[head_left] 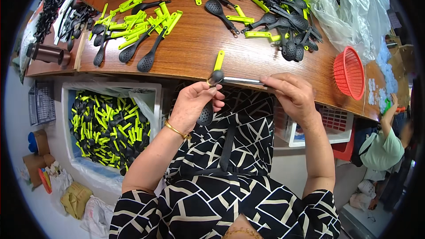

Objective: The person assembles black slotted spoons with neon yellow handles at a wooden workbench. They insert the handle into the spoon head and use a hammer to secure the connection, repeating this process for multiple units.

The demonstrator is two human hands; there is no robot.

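Observation:
My left hand (195, 102) is closed around a black perforated spoon (206, 114), its bowl hanging down below my fingers. A lime-green handle piece (218, 60) points up from the same spoon, over the table's front edge. In my right hand (294, 95) is a small hammer (241, 80) with a thin metal shaft, held level. Its dark rounded head lies over the spoon's neck beside my left fingertips; whether they touch I cannot tell. The join between spoon and handle piece is hidden behind that head.
Loose lime-green handles (137, 26) and black spoons pile up on the wooden table (186, 57). More black utensils (292, 22) lie back right near clear plastic. A red basket (349, 73) stands at the right edge. Below left, a white crate (157, 106) holds many handled pieces. A co-worker (383, 150) is at far right.

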